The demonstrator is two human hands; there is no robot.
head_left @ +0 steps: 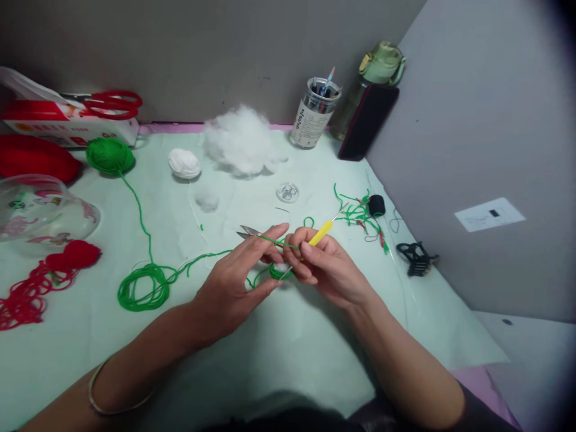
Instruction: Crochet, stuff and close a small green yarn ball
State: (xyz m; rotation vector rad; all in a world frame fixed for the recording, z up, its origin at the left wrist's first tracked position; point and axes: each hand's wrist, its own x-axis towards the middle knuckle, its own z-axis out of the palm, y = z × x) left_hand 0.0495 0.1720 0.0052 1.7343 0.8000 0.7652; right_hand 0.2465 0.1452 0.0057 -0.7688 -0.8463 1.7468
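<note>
Left hand (236,267): thumb and fingers pinched on the small green piece (279,273), a green strand (279,242) stretched across to the other hand.
Right hand (330,264): fingers wrapped round the yellow-handled hook (321,233), its lower metal end slanting down at the green piece.
Green piece's place: between both hands, mid-table, white showing on top — partly hidden by fingers from here.
Small scissors (249,231): lying just beyond the left hand, blades apart, pointing left.
Green coil (143,288): loose on the left; its yarn runs far to the green ball (110,156).
Far side: white ball (184,163), fluffy stuffing (243,141), pen jar (314,114) — then a phone (369,123) tilted before the bottle (382,63).
Right side: green and red scraps (357,213) beside a black spool (377,206), a claw clip (417,258) nearer.
</note>
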